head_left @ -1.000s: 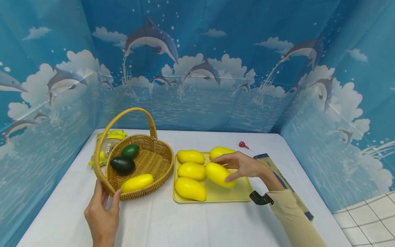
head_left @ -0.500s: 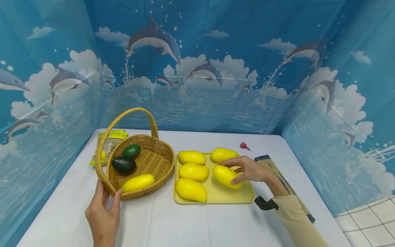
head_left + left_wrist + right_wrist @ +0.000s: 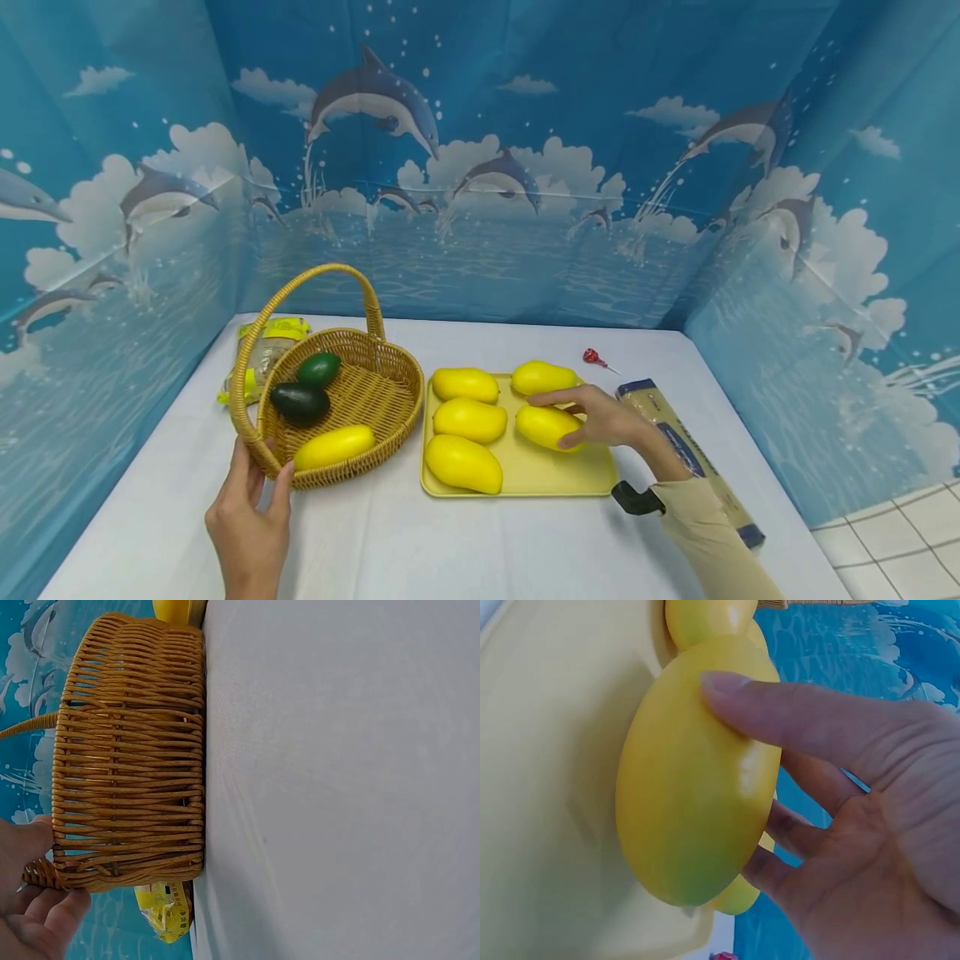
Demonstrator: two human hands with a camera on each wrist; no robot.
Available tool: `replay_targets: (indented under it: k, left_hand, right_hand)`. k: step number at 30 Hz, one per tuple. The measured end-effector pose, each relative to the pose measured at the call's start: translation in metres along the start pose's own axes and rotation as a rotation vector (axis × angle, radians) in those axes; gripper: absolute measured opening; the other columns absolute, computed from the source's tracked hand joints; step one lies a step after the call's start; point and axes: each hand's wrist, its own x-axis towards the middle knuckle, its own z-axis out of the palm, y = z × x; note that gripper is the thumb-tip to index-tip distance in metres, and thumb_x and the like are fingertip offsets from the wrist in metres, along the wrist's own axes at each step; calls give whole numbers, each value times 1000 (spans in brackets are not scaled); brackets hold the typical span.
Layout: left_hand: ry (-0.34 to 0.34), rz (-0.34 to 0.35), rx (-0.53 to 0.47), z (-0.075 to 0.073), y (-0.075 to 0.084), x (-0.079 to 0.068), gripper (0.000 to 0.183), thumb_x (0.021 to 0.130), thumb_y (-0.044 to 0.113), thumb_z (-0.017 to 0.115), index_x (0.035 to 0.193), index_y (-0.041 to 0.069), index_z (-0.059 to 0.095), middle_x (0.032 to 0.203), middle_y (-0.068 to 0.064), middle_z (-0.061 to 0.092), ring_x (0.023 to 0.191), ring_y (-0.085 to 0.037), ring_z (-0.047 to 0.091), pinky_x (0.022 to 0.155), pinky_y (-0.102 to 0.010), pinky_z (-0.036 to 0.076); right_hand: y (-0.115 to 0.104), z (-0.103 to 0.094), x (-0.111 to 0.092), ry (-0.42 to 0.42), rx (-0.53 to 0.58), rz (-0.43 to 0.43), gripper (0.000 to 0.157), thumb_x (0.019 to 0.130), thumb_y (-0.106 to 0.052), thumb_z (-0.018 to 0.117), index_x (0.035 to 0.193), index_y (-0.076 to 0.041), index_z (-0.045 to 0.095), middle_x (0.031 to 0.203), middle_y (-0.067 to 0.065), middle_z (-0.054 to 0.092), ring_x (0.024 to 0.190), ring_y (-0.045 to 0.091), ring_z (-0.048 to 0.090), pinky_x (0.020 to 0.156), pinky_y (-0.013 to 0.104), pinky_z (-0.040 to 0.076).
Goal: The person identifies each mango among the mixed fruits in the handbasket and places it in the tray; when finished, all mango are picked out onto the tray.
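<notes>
My left hand (image 3: 251, 517) holds the near-left rim of a wicker basket (image 3: 371, 392), thumb and fingers on either side, as the left wrist view also shows. Inside the basket lie two dark green avocados (image 3: 300, 404) and a yellow mango (image 3: 333, 447). A pale yellow tray (image 3: 525, 479) stands right of the basket. At the tray's right side my right hand (image 3: 600, 417) grips another mango (image 3: 697, 780), thumb on one face, fingers partly hidden behind it. Whether this mango touches the tray I cannot tell. Three mangoes (image 3: 468, 419) line the tray's left side; one more (image 3: 542, 377) sits at back right.
Behind the basket lies a yellow and clear plastic packet (image 3: 270, 358). A red lollipop (image 3: 592, 357) is beyond the tray. A long tan and blue box (image 3: 690, 450) lies beside my right forearm. Dolphin-printed curtains (image 3: 480, 258) enclose the white table (image 3: 390, 542).
My right hand has carried the mango a little to the right over the tray, away from the left row. The left hand has kept its hold on the basket.
</notes>
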Motion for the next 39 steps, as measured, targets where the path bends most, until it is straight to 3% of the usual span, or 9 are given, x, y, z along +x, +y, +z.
replay_targets:
  k: [5, 14, 28, 39]
  left_hand:
    - [-1, 2, 0, 0, -1, 0, 85, 90, -9, 82, 164, 11, 47, 140, -24, 69, 125, -43, 69, 93, 3, 42]
    - [-1, 4, 3, 0, 0, 0, 84, 89, -10, 83, 163, 10, 48, 138, -24, 70, 124, -43, 69, 93, 4, 42]
    - [-3, -2, 7, -1, 1, 0, 84, 89, -11, 82, 163, 10, 48, 138, -24, 70, 125, -43, 69, 94, 3, 42]
    - [-3, 1, 4, 0, 0, 0, 85, 89, -10, 82, 164, 11, 47, 139, -23, 70, 126, -43, 69, 95, 3, 43]
  right_hand:
    - [-4, 2, 2, -3, -52, 28, 68, 85, 5, 88, 148, -1, 64, 151, 17, 64, 138, 45, 57, 111, 63, 56]
    - [1, 3, 4, -2, -46, 63, 69, 86, 6, 87, 150, -2, 63, 153, 19, 61, 138, 44, 57, 115, 63, 53]
    - [11, 3, -4, 72, -50, 68, 71, 87, 4, 88, 152, -1, 60, 154, 20, 60, 143, 46, 54, 118, 61, 48]
    - [16, -3, -8, 102, 13, 49, 68, 88, 3, 86, 150, 2, 60, 153, 20, 61, 145, 49, 51, 119, 64, 44]
